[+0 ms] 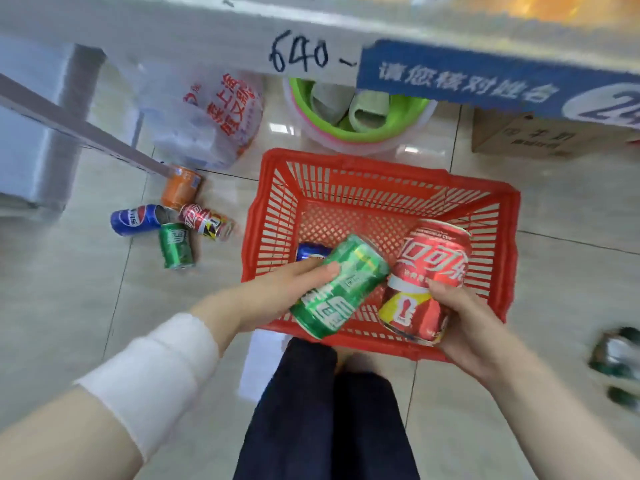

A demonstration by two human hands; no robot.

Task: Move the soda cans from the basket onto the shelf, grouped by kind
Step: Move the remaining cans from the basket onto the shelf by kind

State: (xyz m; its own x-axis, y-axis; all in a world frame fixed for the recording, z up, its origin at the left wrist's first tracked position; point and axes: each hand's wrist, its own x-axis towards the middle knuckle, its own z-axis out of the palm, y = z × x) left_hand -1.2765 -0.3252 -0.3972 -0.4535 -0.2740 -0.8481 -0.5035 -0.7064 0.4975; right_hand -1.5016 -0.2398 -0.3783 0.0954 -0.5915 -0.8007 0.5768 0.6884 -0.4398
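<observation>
A red plastic basket [388,174] stands on the tiled floor in front of me. My left hand [277,292] grips a green soda can [341,285] over the basket's near side. My right hand [464,327] holds a red cola can [431,271] beside it. A blue can [311,251] lies in the basket, mostly hidden behind my left hand. Left of the basket, on the floor, lie an orange can [180,187], a blue Pepsi can [136,220], a red cola can [204,221] and a green can [175,245]. The shelf edge [173,36] runs across the top.
A white plastic bag with red print [204,119] and a green basin holding slippers [356,112] sit under the shelf. A cardboard box [526,136] stands at the right. A grey metal leg [62,126] is at the left. Blurred dark objects [616,355] lie at the right edge.
</observation>
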